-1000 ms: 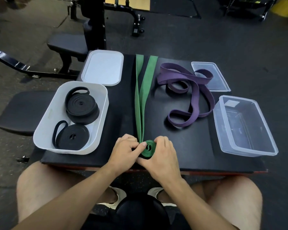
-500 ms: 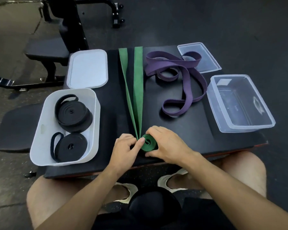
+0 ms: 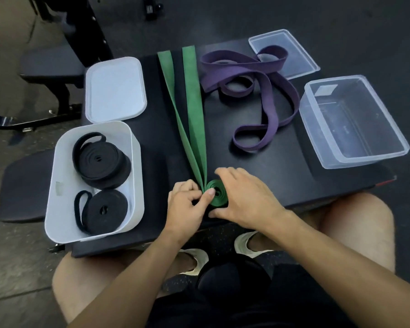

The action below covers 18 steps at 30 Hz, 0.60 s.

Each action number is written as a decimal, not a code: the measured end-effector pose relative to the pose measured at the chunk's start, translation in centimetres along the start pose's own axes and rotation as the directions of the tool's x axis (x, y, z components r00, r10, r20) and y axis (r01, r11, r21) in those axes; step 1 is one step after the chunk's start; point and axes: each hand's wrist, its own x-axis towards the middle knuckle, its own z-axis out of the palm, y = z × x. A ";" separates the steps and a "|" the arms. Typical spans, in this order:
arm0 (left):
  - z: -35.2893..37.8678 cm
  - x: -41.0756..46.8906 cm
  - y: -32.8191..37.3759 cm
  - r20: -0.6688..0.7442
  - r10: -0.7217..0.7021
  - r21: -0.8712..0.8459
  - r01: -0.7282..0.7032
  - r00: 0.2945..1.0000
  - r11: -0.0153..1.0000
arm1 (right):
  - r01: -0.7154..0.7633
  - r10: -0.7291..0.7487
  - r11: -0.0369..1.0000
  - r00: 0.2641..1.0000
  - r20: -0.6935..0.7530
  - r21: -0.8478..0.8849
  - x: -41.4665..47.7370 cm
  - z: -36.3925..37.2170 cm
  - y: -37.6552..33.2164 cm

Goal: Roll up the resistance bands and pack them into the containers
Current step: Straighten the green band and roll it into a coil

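At left, the white container [image 3: 55,176] holds two rolled black bands [image 3: 102,159]. Beside it the left hand [image 3: 185,207] pinches the green band [image 3: 192,110] where its flat tails meet the small coil at the counter's [image 3: 270,166] front edge, thumb on the coil. The right hand [image 3: 246,197] cups that coil, fingers spread over it. The band looks like soft, springy rubber; the coil would likely unwind unless gripped across its faces. Farther right lie the loose purple band [image 3: 234,68] and clear container [image 3: 365,159].
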 end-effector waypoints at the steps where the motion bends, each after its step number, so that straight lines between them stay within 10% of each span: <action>1: 0.0 0.0 0.0 0.002 -0.008 -0.007 0.008 1.000 1.000 | -0.058 0.058 0.998 0.997 -0.044 0.005 -0.1 0.2 -0.2; 18: -1.0 0.4 0.1 0.051 -0.091 -0.056 0.094 0.995 0.994 | 0.306 -0.262 0.939 0.934 0.244 -0.160 4.2 -3.5 1.2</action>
